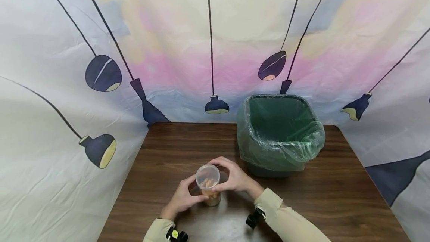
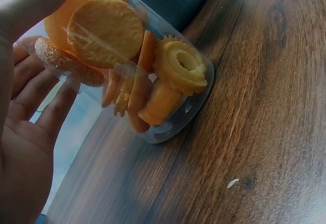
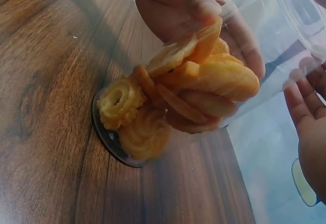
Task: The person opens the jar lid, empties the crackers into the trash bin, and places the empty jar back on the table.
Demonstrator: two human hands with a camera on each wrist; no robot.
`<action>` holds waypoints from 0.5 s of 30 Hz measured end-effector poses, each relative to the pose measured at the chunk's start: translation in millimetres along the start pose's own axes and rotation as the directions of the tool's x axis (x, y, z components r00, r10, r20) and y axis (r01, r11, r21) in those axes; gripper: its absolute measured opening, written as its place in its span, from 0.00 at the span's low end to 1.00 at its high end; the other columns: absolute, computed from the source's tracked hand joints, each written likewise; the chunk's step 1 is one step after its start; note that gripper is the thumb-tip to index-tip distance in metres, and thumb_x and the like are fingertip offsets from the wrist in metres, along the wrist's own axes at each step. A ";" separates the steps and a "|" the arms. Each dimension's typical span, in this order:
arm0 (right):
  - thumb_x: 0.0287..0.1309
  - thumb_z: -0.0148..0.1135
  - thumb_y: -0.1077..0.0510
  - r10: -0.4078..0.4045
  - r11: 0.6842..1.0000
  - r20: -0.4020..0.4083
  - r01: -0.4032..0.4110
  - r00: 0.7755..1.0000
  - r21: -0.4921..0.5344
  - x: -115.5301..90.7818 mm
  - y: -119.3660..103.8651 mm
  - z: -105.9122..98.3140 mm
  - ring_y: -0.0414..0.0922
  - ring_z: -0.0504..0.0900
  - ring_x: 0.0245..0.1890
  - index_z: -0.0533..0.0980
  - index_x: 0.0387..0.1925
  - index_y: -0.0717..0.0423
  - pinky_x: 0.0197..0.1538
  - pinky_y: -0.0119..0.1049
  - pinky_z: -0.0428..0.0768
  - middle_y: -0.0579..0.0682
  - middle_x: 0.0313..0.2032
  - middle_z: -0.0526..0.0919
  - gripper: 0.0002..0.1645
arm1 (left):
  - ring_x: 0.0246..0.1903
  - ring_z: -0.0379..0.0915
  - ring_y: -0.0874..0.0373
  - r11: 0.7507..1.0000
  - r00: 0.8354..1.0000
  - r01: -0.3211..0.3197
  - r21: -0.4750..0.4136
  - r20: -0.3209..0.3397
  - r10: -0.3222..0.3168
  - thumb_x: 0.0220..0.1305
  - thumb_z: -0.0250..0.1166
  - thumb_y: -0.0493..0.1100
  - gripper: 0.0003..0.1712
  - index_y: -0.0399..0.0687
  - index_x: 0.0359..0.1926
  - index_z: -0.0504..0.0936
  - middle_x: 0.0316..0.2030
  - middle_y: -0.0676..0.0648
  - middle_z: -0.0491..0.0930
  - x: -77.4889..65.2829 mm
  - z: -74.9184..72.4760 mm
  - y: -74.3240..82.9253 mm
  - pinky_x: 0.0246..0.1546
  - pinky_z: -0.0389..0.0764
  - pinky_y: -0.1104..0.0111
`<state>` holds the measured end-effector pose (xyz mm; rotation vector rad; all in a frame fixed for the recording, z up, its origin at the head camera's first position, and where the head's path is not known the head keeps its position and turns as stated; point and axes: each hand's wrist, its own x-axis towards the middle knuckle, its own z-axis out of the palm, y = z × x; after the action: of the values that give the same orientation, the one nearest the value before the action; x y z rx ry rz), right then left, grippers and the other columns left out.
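A clear plastic jar [image 1: 213, 199] of cookies stands upright on the wooden table, between the two hands. The left hand [image 1: 183, 196] grips the jar's side, thumb in front and fingers behind. Higher up, near the round top, the right hand [image 1: 235, 177] holds it with the thumb on the near side and fingers at the far side. I cannot tell whether a lid covers the top. Round, ring-shaped and sugar-coated cookies [image 2: 106, 33] show through the wall in the left wrist view. The right wrist view shows swirled and oval cookies [image 3: 145, 132] inside the jar.
A bin [image 1: 268, 171] lined with a green plastic bag [image 1: 268, 154] stands at the back right of the table [image 1: 181, 141]. A small pale crumb [image 2: 233, 183] lies on the wood near the jar. A cloth printed with lamps [image 1: 174, 47] hangs behind and beside the table.
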<state>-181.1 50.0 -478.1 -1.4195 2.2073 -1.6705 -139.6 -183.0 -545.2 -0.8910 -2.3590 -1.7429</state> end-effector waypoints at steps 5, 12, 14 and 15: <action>0.41 0.77 0.67 -0.006 0.998 0.026 0.005 1.000 0.057 -0.3 3.9 -4.4 0.62 0.77 0.50 0.69 0.58 0.72 0.50 0.51 0.82 0.66 0.52 0.75 0.40 | 0.54 0.77 0.50 1.000 1.000 -0.007 -0.018 0.013 0.008 0.47 0.77 0.33 0.37 0.32 0.60 0.73 0.53 0.35 0.79 2.8 -0.1 -0.1 0.55 0.78 0.67; 0.45 0.75 0.69 -0.009 0.994 0.055 0.003 0.998 0.112 -5.6 22.3 0.4 0.65 0.74 0.53 0.66 0.62 0.72 0.52 0.57 0.79 0.68 0.55 0.71 0.42 | 0.57 0.76 0.52 1.000 1.000 0.015 -0.004 0.006 -0.015 0.46 0.78 0.34 0.40 0.35 0.62 0.72 0.55 0.36 0.78 -3.3 3.1 -22.5 0.57 0.77 0.66; 0.45 0.75 0.67 -0.017 0.995 0.048 0.012 0.999 0.097 -8.8 29.4 3.5 0.63 0.74 0.54 0.65 0.64 0.69 0.55 0.55 0.78 0.66 0.57 0.71 0.44 | 0.57 0.75 0.54 1.000 1.000 0.031 -0.003 0.002 -0.031 0.46 0.78 0.35 0.41 0.38 0.62 0.72 0.56 0.38 0.78 -5.9 3.8 -30.6 0.58 0.77 0.67; 0.46 0.75 0.65 -0.020 0.996 0.042 0.016 0.999 0.085 -10.4 32.5 5.0 0.62 0.74 0.55 0.64 0.65 0.68 0.56 0.53 0.78 0.65 0.58 0.71 0.45 | 0.57 0.75 0.54 1.000 1.000 0.029 -0.001 0.002 -0.029 0.46 0.78 0.36 0.41 0.39 0.62 0.72 0.56 0.39 0.78 -6.7 3.6 -32.5 0.58 0.77 0.66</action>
<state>-193.0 53.4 -510.3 -1.4449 2.0812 -1.7009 -149.0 -188.6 -576.8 -0.8639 -2.3842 -1.7544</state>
